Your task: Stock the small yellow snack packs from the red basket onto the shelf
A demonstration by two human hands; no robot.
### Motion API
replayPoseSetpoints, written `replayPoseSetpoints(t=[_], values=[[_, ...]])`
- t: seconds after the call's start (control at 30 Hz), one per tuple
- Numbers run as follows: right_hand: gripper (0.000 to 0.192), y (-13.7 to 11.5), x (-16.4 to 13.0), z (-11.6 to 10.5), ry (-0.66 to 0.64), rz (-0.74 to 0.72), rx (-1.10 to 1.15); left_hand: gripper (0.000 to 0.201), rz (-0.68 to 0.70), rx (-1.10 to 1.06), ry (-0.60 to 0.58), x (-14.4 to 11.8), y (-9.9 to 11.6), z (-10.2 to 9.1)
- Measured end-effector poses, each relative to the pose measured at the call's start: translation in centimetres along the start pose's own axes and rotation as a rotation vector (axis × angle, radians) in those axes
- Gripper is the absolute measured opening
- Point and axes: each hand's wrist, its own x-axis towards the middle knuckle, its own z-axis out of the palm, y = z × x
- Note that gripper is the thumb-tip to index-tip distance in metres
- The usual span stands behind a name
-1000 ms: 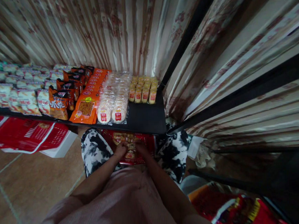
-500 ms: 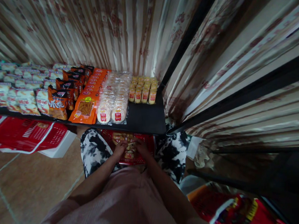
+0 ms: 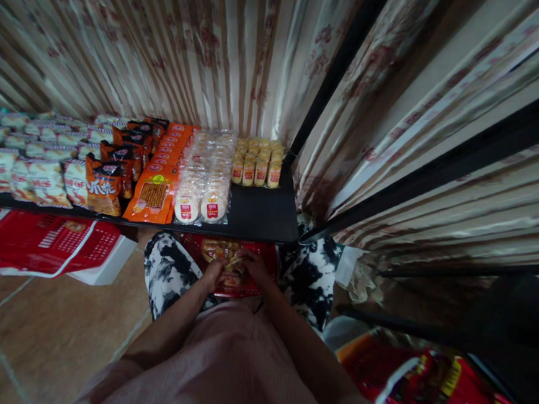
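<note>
Between my knees sits a red basket (image 3: 270, 259) with small yellow snack packets inside. My left hand (image 3: 214, 273) and my right hand (image 3: 256, 267) are both down in it, fingers closed around a bunch of the yellow snack packets (image 3: 233, 264) held between them. Just above the basket is a low black shelf (image 3: 261, 214). On its right part stand rows of the same yellow snack packets (image 3: 259, 163).
The shelf also carries clear packs of round cakes (image 3: 205, 179), orange packs (image 3: 158, 189), dark orange bags (image 3: 108, 183) and pale bags (image 3: 29, 171). Red baskets (image 3: 43, 241) lie under it at left. Striped curtains hang behind. Red bags (image 3: 405, 378) lie at lower right.
My hands have drawn together slightly in the basket and lifted a bunch of packets a little. The view has barely shifted.
</note>
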Motion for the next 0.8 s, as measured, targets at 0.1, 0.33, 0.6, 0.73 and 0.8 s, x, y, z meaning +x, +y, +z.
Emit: replayPoseSetpoints(t=[0.1,0.33,0.6,0.73,0.8], values=[[0.01,0.0,-0.1,0.1,0.025,-0.003,0.012,0.009,0.026,-0.007,-0.009,-0.1,0.1,0.0],[0.018,0.3,-0.5,0.1,0.099,0.008,0.13,0.021,0.152,-0.01,-0.051,0.1,-0.2,-0.1],[0.022,0.1,-0.7,0.2,0.117,0.068,0.187,0.04,0.21,0.062,-0.04,0.0,-0.7,0.2],[0.026,-0.2,-0.9,0.2,0.139,0.083,0.205,0.042,0.221,0.083,-0.053,-0.2,-0.7,0.3],[0.028,-0.2,-1.0,0.1,0.141,0.084,0.178,0.041,0.241,0.092,-0.06,-0.2,-0.7,0.3]])
